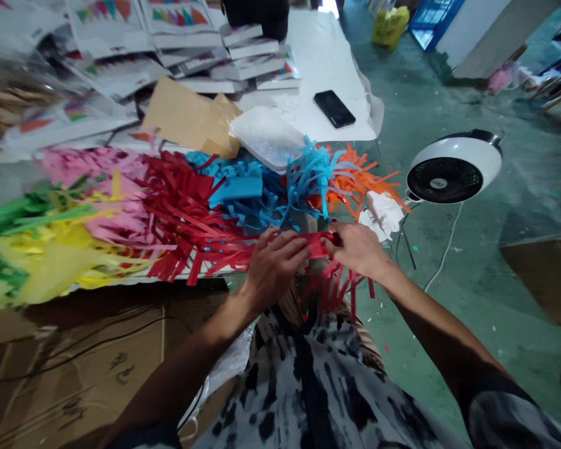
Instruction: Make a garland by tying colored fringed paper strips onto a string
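Note:
Between my hands runs a red tissue-paper tassel (316,244), its middle band flat and its fringe hanging down on the right and trailing left. My left hand (277,265) lies over the band with its fingers curled onto it. At the band's right end, my right hand (355,248) pinches the red paper between thumb and fingers. Just beyond my hands, blue fringed paper (247,187) and orange fringed paper (355,178) are heaped on the table. More dark red fringe (182,199) lies to the left, touching the strands of the piece I hold.
Pink (98,162), yellow (70,255) and green fringe (9,224) cover the table's left. Behind stand packed boxes (182,25), a clear plastic tub (268,134) and a phone (334,109). A white fan (453,168) stands right; a cardboard box (98,368) sits lower left.

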`<state>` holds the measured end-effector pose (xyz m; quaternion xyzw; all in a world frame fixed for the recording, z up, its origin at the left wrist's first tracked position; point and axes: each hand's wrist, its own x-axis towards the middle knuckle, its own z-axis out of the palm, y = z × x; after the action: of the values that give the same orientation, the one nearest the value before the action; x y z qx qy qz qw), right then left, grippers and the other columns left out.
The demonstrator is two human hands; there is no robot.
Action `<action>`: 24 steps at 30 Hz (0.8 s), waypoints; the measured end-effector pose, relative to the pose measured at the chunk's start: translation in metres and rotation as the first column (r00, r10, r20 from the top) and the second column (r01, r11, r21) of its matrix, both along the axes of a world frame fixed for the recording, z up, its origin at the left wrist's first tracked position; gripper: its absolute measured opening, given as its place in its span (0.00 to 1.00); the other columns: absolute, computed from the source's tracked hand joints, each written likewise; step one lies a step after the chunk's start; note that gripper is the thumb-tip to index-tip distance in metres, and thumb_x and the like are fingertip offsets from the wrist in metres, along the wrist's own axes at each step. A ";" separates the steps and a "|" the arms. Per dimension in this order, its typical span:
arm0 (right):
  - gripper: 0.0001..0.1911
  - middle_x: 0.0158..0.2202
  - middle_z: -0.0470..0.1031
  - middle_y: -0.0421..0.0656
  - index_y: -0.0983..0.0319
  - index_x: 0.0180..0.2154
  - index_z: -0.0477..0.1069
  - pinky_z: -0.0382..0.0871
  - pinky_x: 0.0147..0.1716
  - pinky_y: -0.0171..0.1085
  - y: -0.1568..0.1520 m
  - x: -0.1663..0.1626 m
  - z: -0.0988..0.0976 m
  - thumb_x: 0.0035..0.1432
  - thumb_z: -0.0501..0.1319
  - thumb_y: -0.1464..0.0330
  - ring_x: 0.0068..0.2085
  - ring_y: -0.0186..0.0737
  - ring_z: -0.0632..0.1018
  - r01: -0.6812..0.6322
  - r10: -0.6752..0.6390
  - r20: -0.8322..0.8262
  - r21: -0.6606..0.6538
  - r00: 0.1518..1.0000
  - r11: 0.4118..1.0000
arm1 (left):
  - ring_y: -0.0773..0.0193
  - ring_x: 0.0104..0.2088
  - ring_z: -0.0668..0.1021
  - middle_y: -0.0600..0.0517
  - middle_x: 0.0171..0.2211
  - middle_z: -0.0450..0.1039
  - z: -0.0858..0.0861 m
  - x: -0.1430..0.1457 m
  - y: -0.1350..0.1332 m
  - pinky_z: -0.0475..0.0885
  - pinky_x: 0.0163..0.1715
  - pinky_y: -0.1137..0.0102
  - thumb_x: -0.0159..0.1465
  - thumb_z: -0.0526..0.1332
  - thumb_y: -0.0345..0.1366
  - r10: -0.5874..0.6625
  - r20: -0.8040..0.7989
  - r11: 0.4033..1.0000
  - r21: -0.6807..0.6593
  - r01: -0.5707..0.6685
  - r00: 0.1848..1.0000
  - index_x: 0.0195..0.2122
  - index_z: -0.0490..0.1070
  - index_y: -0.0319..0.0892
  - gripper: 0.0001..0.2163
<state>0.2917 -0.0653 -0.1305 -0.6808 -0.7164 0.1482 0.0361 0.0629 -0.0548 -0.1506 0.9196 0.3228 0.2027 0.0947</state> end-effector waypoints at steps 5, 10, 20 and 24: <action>0.08 0.32 0.80 0.45 0.59 0.42 0.74 0.59 0.30 0.39 -0.008 0.012 0.004 0.63 0.61 0.63 0.33 0.44 0.78 0.023 -0.022 -0.023 0.065 0.999 0.998 | 0.50 0.59 0.78 0.45 0.55 0.80 0.001 0.004 -0.014 0.51 0.72 0.40 0.71 0.61 0.38 -0.056 -0.033 0.998 -0.009 0.056 0.998 0.62 0.74 0.51 0.18; 0.09 0.35 0.81 0.44 0.59 0.42 0.75 0.63 0.31 0.38 -0.028 0.075 0.012 0.59 0.61 0.68 0.32 0.42 0.78 0.108 -0.095 -0.143 0.084 0.985 0.991 | 0.46 0.62 0.74 0.43 0.60 0.76 0.001 0.004 -0.023 0.47 0.72 0.37 0.71 0.62 0.46 -0.060 -0.100 0.998 0.030 0.063 0.993 0.64 0.71 0.51 0.21; 0.18 0.61 0.77 0.47 0.59 0.57 0.77 0.64 0.61 0.53 -0.073 0.021 0.002 0.70 0.55 0.67 0.61 0.53 0.74 -0.268 0.303 -0.011 0.437 0.953 0.859 | 0.46 0.62 0.75 0.43 0.61 0.75 -0.002 0.006 -0.024 0.49 0.71 0.35 0.71 0.61 0.45 -0.048 -0.121 0.995 0.079 0.058 0.991 0.63 0.73 0.51 0.20; 0.18 0.61 0.78 0.46 0.60 0.58 0.77 0.63 0.64 0.52 -0.066 0.013 -0.021 0.73 0.55 0.67 0.62 0.50 0.76 -0.328 0.336 0.047 0.384 0.941 0.863 | 0.49 0.61 0.76 0.45 0.59 0.78 -0.009 -0.004 -0.020 0.51 0.71 0.38 0.72 0.62 0.41 -0.047 -0.074 0.994 0.091 0.054 0.996 0.60 0.76 0.50 0.16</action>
<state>0.3049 -0.1317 -0.1519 -0.5252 -0.8373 0.0155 0.1511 0.0586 -0.0749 -0.1598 0.9376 0.2930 0.1817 0.0455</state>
